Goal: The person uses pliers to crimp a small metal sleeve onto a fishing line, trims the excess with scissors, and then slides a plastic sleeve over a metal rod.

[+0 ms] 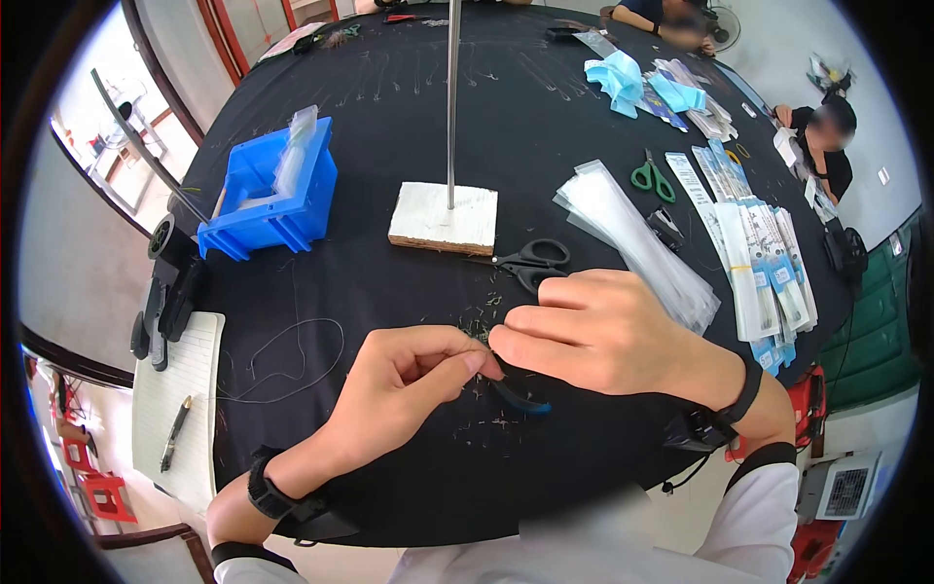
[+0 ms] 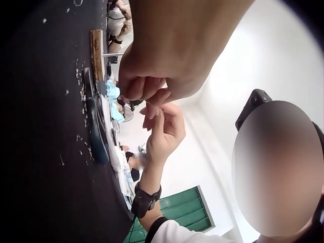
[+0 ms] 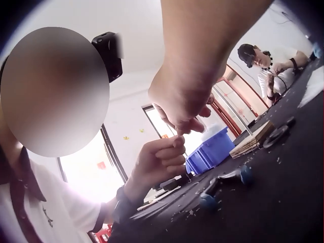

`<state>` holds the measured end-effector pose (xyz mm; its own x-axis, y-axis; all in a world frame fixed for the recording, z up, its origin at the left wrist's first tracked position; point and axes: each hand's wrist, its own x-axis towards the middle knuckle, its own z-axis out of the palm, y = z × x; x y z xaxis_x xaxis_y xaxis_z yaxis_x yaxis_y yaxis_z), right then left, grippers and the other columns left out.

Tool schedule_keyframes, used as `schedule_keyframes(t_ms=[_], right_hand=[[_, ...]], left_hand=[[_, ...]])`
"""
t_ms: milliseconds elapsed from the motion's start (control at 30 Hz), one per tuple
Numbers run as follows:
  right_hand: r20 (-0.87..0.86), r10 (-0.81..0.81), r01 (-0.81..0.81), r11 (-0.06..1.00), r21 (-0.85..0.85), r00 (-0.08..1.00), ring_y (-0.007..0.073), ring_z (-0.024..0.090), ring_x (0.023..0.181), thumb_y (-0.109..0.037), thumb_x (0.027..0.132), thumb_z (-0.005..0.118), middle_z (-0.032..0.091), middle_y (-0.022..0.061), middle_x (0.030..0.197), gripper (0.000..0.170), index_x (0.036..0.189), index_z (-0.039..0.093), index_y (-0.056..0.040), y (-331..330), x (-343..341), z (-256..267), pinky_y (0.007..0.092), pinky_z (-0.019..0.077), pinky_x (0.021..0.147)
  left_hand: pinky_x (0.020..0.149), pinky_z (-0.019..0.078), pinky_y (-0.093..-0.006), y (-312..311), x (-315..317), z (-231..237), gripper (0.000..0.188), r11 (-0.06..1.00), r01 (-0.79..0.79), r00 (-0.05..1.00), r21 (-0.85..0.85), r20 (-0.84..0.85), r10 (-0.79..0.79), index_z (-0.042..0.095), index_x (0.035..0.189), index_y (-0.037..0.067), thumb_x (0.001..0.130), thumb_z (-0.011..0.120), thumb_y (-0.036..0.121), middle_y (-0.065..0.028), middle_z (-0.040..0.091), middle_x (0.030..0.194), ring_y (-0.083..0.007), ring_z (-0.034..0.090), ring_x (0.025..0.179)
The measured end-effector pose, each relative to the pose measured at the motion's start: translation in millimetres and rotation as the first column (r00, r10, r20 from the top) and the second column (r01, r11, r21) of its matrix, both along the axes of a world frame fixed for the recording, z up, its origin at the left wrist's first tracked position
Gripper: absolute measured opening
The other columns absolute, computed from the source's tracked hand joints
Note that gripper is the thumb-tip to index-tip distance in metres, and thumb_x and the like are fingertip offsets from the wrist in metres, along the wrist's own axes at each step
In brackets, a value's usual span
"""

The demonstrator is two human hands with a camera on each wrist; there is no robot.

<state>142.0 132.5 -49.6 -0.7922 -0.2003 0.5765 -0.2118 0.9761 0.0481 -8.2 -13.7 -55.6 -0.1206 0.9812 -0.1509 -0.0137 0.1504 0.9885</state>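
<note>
Above the near middle of the table, my left hand and right hand meet at the fingertips. Thumb and forefinger of the left hand pinch something very small; I cannot tell what it is. Right-hand fingers bend down to the same spot, pinching there too, and mostly cover it. Under the hands lies a blue-handled hand tool, partly hidden, among scattered small clippings. A thin thread-like line lies looped on the cloth left of the left hand.
Black scissors lie beside a white wooden block with an upright metal rod. A blue bin stands left, above a notebook with a pen. Clear sleeves, green scissors and packaged strips lie right.
</note>
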Motion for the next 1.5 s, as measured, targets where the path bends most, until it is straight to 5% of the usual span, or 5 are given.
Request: schedule_keyframes(t_ms=[167,367,1100,1333,1500], right_hand=[[0.114,-0.316,0.336,0.894,-0.296,0.942,0.0244,0.054,0.068,-0.010,0.071,0.068,0.057,0.0044,0.077,0.021,0.085,0.053,-0.0058,23,-5,-22,0.0350,0.0448,0.057],[0.404,-0.444,0.539,0.828,-0.157,0.800,0.0261,0.048,0.089,-0.015,0.069,0.073,0.047,0.0101,0.093,0.037,0.093,0.049,-0.0012,29,2,-36,0.0337,0.0412,0.069],[0.391,-0.220,0.308,0.935,-0.179,0.894,0.0251,0.052,0.072,-0.013,0.062,0.069,0.052,0.0104,0.087,0.022,0.075,0.056,-0.0014,-33,-1,-42,0.0332,0.0428,0.059],[0.411,-0.028,0.398,0.316,-0.861,0.911,0.0187,0.052,0.066,-0.013,0.076,0.068,0.054,0.0078,0.068,0.020,0.070,0.054,-0.0005,1,-1,-35,0.0296,0.0394,0.057],[0.004,-0.294,0.244,0.786,-0.568,0.956,0.0222,0.055,0.076,-0.001,0.075,0.067,0.061,0.0108,0.087,0.006,0.080,0.064,0.0006,1,-10,-33,0.0301,0.0428,0.067]], left_hand=[[0.047,0.0247,-0.0194,6,-5,-19,0.019,0.986,-0.166,0.985,-0.014,0.050,0.167,0.065,0.085,-0.004,0.088,0.051,0.009,0.0051,0.042,0.056,-0.0021,0.032,0.053],[0.046,0.0230,-0.0205,11,-8,-25,0.020,0.954,-0.299,0.951,-0.003,0.086,0.298,0.063,0.084,-0.007,0.087,0.050,0.007,0.0054,0.038,0.053,-0.0024,0.029,0.049],[0.045,0.0209,-0.0198,12,-15,-25,0.019,0.897,-0.430,0.899,0.101,0.145,0.414,0.064,0.086,-0.006,0.088,0.050,0.007,0.0064,0.037,0.053,-0.0007,0.029,0.049],[0.045,0.0206,-0.0193,11,-13,-24,0.019,0.899,-0.419,0.905,0.129,0.132,0.403,0.064,0.087,-0.006,0.089,0.050,0.007,0.0067,0.037,0.053,-0.0005,0.030,0.049],[0.043,0.0208,-0.0181,10,-10,-20,0.019,0.905,-0.402,0.914,0.141,0.010,0.405,0.064,0.088,-0.005,0.090,0.049,0.006,0.0072,0.039,0.055,0.0005,0.030,0.049]])
